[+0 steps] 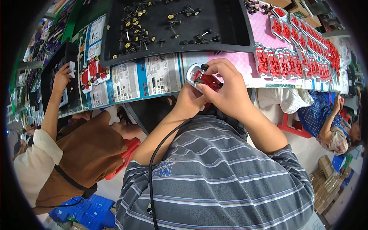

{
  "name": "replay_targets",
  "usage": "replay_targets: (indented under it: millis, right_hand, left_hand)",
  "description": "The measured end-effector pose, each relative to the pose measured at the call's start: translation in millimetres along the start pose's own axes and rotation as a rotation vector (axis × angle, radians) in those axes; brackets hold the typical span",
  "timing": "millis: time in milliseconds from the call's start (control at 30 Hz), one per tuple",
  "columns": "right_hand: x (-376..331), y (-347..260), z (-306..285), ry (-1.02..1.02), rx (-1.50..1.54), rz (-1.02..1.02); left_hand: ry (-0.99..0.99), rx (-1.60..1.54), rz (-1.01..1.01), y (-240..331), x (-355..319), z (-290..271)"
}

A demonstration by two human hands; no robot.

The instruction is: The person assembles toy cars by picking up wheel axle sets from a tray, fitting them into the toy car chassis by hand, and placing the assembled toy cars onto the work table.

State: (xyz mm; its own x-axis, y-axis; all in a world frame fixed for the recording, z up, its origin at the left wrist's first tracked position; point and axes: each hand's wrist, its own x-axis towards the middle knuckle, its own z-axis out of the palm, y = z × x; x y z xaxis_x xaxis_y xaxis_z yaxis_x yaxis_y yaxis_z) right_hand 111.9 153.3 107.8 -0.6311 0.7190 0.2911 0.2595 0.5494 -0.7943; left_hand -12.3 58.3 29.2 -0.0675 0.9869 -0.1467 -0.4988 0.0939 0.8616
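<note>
Just over the table's near edge, my left hand [188, 100] grips a toy car chassis [209, 79], red inside with a silver rim. My right hand [229, 86] pinches a small wheel axle [202, 73] between thumb and forefinger, against the chassis. One black wheel shows at the forefinger, another by the thumb. My left fingers are partly hidden beneath the chassis. Beyond my hands stands a large black tray [180, 47] holding many loose axles with black and yellow wheels [134, 32].
Rows of red-and-silver chassis [283, 61] lie on the pink table surface at right. Red car parts with wheels fitted [94, 73] lie at left, near a co-worker's hand [62, 76] holding a white piece. Another person [326, 119] sits at right. A black cable [151, 168] hangs down my front.
</note>
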Motion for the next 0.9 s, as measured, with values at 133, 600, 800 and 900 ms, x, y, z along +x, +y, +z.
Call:
replay_targets:
  millis: [133,600,800,900]
  right_hand:
    - [2.3,-6.8,9.1,-0.138,-0.083,0.05]
    - [-7.8,0.1,2.4,-0.201,-0.028,-0.029]
    - [-4.7,-1.2,-5.4,-0.15,-0.004,-0.019]
    - [-3.2,-2.4,5.9,-0.137,-0.056,-0.01]
  left_hand:
    - [0.052,0.11,0.128,-8.2,-4.7,0.1]
    - [0.006,-0.018,0.047,-10.7,-9.2,-8.1]
    - [-0.024,-0.068,0.035,-11.8,-14.5,-10.7]
    - [0.008,0.109,0.113,-10.1,-13.3,-5.4]
